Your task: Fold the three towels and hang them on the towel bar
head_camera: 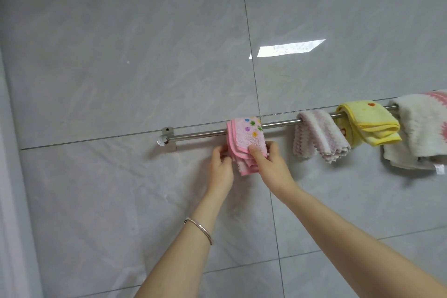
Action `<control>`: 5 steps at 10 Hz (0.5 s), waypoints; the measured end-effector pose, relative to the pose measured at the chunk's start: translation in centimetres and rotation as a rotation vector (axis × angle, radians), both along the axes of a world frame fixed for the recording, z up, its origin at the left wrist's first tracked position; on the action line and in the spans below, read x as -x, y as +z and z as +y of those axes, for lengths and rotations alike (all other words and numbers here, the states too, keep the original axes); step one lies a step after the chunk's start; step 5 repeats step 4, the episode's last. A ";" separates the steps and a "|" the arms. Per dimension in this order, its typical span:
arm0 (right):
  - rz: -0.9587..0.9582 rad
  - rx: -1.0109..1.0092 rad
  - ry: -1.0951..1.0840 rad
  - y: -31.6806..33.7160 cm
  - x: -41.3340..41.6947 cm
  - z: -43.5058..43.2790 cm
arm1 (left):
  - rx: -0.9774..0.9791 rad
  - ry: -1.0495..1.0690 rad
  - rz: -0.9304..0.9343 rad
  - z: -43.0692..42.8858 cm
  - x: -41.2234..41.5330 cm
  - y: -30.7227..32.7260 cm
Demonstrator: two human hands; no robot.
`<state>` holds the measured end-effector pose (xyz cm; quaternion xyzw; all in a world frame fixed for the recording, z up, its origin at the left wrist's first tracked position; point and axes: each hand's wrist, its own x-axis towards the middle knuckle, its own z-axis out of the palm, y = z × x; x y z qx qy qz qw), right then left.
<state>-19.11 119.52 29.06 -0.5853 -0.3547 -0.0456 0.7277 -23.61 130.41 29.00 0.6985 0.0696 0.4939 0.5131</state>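
Seen from the head camera, a glossy grey tiled wall (121,68) fills the frame, with a bright patch of reflected light (287,47) right of centre. A chrome towel bar (278,123) runs from a bracket at centre left up to the right edge. At the centre, a folded pink towel (244,143) with coloured dots hangs over the bar. The left hand (221,164) pinches the towel's left edge with curled fingers. The right hand (266,162) grips its lower right corner, thumb pressed on the front and fingers tucked behind. A thin bracelet (199,230) circles the left wrist. Further right along the bar hang a pink-and-white striped towel (319,135), then a folded yellow towel (367,123), then a larger white towel with pink markings (420,128) at the right edge.
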 end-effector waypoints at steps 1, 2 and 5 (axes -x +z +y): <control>-0.014 -0.018 -0.038 0.0 0.3 -0.8 | 0.091 0.047 -0.042 -0.7 0.5 0.5; -0.063 -0.018 -0.141 0.0 0.4 -1.7 | 0.133 0.115 -0.071 -1.4 0.5 0.9; -0.142 -0.086 -0.302 0.1 1.5 -4.5 | 0.169 0.271 -0.146 -4.0 2.3 0.9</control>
